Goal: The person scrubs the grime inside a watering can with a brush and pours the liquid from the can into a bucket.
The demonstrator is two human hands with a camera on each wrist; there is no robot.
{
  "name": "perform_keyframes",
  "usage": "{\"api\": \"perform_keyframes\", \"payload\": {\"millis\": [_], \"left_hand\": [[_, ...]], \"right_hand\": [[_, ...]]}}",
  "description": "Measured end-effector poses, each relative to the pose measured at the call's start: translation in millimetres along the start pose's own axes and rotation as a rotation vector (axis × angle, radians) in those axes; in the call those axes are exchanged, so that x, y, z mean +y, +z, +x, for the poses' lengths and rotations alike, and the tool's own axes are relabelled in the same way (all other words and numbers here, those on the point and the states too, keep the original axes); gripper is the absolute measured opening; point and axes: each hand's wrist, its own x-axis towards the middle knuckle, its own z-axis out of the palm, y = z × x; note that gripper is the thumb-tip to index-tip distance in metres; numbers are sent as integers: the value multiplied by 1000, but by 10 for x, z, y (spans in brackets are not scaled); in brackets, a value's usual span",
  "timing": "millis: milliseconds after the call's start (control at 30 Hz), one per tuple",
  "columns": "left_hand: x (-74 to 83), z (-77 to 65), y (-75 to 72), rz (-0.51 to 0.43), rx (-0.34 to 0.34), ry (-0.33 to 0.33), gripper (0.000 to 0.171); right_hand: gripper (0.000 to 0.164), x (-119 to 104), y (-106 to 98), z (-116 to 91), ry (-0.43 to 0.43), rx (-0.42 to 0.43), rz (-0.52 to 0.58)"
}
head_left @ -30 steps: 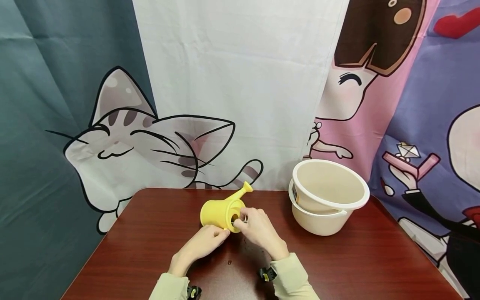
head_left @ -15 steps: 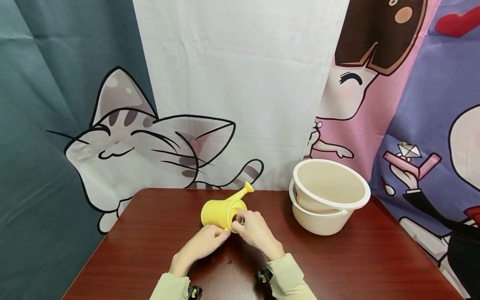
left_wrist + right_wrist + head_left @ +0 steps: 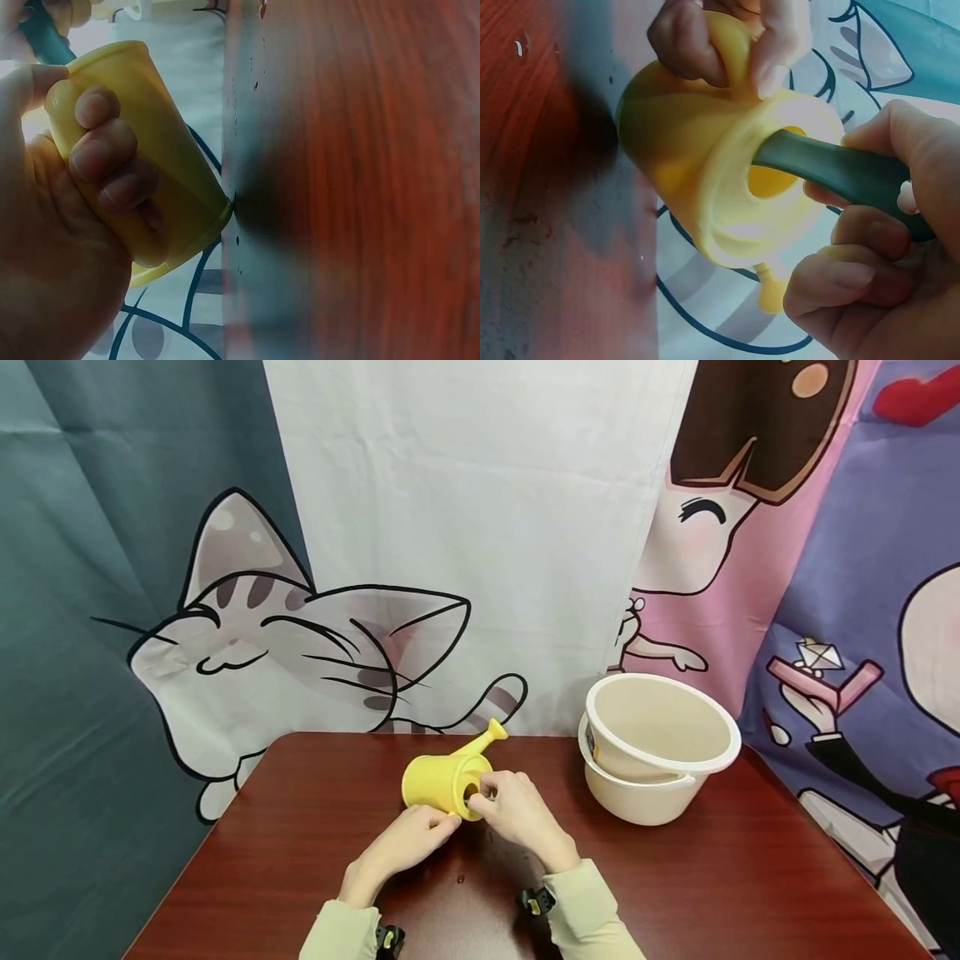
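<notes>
A yellow watering can (image 3: pixel 433 782) is tipped over the table, its mouth facing right toward me and its spout pointing up and back. My left hand (image 3: pixel 405 843) holds it by its handle, fingers wrapped round the loop in the left wrist view. At the mouth, my right hand (image 3: pixel 525 814) grips a dark green handle (image 3: pixel 847 169), which runs through the round opening into the can. The far end of this green-handled tool is hidden inside. The lower edge of the can's base (image 3: pixel 227 211) meets the tabletop in the left wrist view.
Two cream basins (image 3: pixel 660 752), one nested at a tilt in the other, stand at the table's back right. Small wet drops (image 3: pixel 461 879) lie on the brown table (image 3: pixel 300 827). A printed cloth (image 3: pixel 465 527) hangs behind the table.
My right hand shifted left and closer to the can's mouth, then drew back a little to the right, still holding the green handle. The left hand and can stay nearly in place.
</notes>
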Motion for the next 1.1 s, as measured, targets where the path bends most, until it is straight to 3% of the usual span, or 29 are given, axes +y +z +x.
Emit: {"api": "perform_keyframes", "payload": {"millis": [300, 700, 1100], "left_hand": [[-11, 23, 4, -35, -7, -18, 49], [-21, 16, 6, -7, 8, -7, 49], [-28, -1, 22, -7, 6, 13, 49]], "right_hand": [[25, -27, -121, -4, 30, 2, 20], [18, 16, 126, 4, -21, 28, -40], [18, 34, 191, 5, -18, -5, -28]]}}
